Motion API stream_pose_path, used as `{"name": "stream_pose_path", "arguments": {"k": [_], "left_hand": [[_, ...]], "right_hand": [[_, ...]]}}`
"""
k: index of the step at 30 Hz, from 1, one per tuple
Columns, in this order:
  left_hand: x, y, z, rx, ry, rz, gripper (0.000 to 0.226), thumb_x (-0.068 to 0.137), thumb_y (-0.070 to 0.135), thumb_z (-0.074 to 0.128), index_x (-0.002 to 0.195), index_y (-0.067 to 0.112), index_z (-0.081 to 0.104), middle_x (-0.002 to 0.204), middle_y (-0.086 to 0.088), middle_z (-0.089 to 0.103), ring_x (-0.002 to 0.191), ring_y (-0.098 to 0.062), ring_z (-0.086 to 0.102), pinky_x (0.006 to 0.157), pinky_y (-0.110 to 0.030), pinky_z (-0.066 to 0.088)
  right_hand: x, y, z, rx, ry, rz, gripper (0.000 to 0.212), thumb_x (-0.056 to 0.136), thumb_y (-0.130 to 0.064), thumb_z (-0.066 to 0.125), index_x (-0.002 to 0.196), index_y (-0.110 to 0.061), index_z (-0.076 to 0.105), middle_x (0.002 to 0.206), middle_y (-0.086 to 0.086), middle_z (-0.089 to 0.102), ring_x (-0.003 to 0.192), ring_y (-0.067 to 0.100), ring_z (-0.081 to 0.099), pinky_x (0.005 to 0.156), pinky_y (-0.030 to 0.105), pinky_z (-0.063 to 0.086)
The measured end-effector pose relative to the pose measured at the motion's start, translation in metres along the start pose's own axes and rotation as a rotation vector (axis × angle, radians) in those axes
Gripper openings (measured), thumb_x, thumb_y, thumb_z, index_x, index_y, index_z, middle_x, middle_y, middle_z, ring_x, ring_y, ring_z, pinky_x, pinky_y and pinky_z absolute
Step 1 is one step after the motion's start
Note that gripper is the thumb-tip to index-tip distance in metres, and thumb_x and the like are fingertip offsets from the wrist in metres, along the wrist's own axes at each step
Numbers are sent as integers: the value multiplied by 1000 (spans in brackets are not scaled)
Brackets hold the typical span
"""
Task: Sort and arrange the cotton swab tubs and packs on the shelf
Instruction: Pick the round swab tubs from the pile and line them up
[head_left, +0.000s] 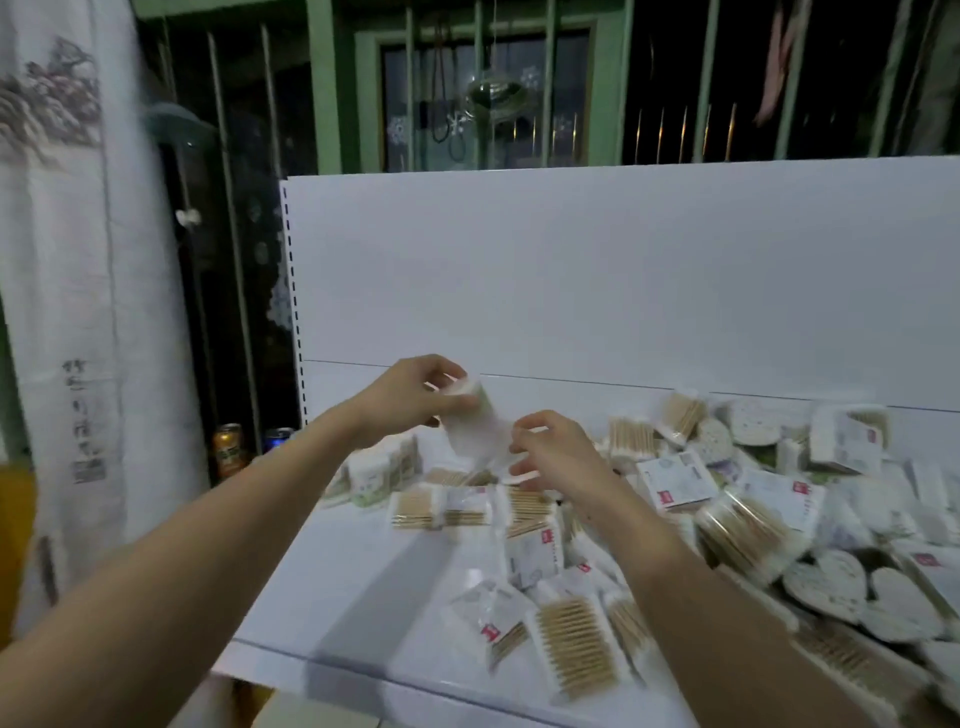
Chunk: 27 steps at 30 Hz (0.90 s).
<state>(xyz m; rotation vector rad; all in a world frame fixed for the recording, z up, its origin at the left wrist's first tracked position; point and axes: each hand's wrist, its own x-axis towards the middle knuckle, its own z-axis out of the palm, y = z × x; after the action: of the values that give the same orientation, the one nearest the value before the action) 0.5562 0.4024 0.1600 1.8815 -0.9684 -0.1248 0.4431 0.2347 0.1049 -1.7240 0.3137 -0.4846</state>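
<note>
White shelf (363, 582), packs heaped right | left hand (410, 395) and right hand (556, 457) both grip white swab pack (475, 428) above far-left row | advice: square it, set beside matching packs (379, 475).

Two hands: left (410, 392), right (553, 449). One shelf (332, 582). Two cans (228, 447). Four heart tubs (826, 584) show clearly. Flat packs (576, 644) lie too jumbled and blurred to count.

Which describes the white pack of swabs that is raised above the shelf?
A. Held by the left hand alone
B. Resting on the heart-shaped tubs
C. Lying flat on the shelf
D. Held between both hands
D: the left hand and right hand both grip the white pack in the air above the shelf.
</note>
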Motion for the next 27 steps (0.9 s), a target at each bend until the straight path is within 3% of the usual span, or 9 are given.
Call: {"name": "stream_pose_path", "arguments": {"k": [4,8,11,16,19,21,23,25,27], "left_hand": [[-24,-34,-48,159,13,-33,46,75,24,84,116,23,62,102,9,62,84,-9,58,64,-15,46],[-41,-74,-93,267,-11,-74,53,67,32,89,114,31,63,107,11,62,102,-12,59,86,-22,48],[-53,-99,-115,308,-57,-85,55,69,36,87,118,32,63,110,10,63,102,-9,60,90,-25,49],[-70,-142,-134,-73,-109,-143,53,81,29,78,130,35,56,119,-7,59,99,-19,69,88,-30,57],[-79,-164,-134,-326,-124,-207,44,88,22,72,127,32,56,124,-17,58,100,-23,70,87,-33,57],[-83,-179,-133,-397,-131,-237,40,87,24,73,124,22,57,121,-18,60,99,-25,69,86,-36,57],[-85,-188,-135,-242,-115,-186,46,80,31,80,119,19,59,113,-7,65,101,-21,66,90,-35,55],[-88,-189,-137,-16,-83,-63,58,73,30,85,124,25,56,112,7,63,99,-10,61,84,-22,50],[-92,-187,-133,62,-81,37,73,71,27,86,134,33,49,112,8,60,95,-5,57,77,-13,46]], "right_hand": [[2,4,50,-96,-55,5,11,98,-19,55,100,-12,63,100,16,70,67,20,63,58,31,53],[3,15,105,-132,-112,51,9,94,-13,54,94,-14,63,91,10,69,65,19,62,58,30,53],[1,25,142,-116,-163,83,7,97,-16,55,94,-14,61,92,11,67,66,20,63,60,31,55],[-11,39,189,304,-351,187,31,98,-24,63,124,-9,59,120,16,65,94,28,71,81,40,60],[-12,42,210,393,-296,83,38,95,-17,66,130,-9,54,128,13,62,107,31,68,87,42,59],[-9,39,221,396,-211,21,37,94,-12,65,129,-8,54,123,13,64,99,28,70,84,39,60],[-6,31,226,285,-144,-14,40,91,-13,70,129,-11,56,118,11,63,90,23,70,76,35,61],[-7,24,227,-3,-120,-59,42,90,-17,72,129,-16,57,111,0,60,86,16,66,71,28,59],[-7,24,229,-247,-159,-89,42,90,-20,72,130,-19,57,109,-9,57,85,8,61,65,20,54]]}}
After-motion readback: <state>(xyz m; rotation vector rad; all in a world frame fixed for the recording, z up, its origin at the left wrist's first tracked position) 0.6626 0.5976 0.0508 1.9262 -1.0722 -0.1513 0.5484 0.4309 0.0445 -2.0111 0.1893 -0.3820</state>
